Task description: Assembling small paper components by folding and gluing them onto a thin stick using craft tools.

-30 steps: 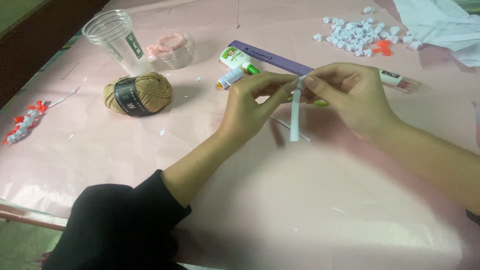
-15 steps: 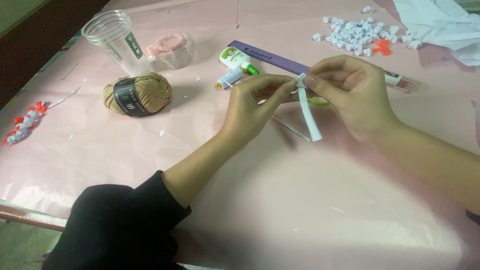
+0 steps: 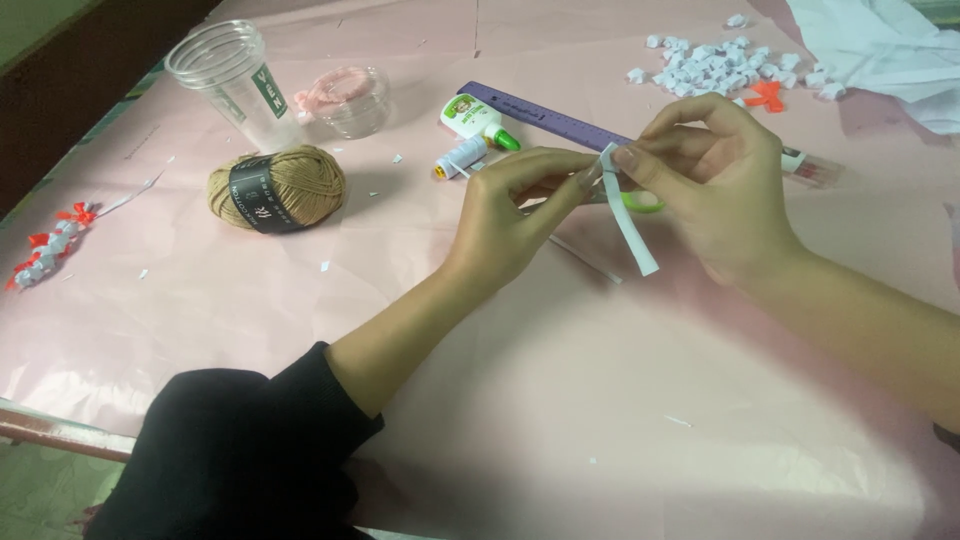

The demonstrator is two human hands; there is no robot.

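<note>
Our left hand (image 3: 515, 215) and right hand (image 3: 715, 180) pinch the white paper strip (image 3: 628, 215) together above the bench (image 3: 250, 330), maybe folding it. We should press each fold flat. Its tail points to five o'clock.

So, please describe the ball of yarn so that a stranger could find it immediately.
On the pink table, look left of the hands, just below the clear plastic cup. The ball of yarn lies there: round, tan, with a black band, the only wound ball there.
</note>
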